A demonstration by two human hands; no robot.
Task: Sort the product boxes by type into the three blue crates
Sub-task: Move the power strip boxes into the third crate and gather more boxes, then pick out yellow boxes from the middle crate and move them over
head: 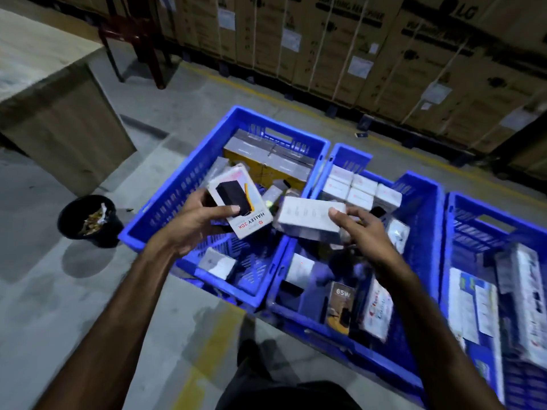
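- Halley 20X box (239, 201) gripped in our left hand (196, 223), label up for reading, over the left crate (165, 199).
- Right hand (359, 229) fingers (340, 215) clasp a white box (310, 217) above the middle crate (420, 220), likely awaiting sorting.

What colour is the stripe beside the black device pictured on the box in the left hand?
Yellow-orange, seen in the head view.

left hand (197, 223) gripping HALLEY 20X box (240, 199), right hand (359, 230) gripping grey box (310, 218)

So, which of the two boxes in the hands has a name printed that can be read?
The box in the left hand: the white HALLEY 20X box. The plain grey box in the right hand shows no readable name.
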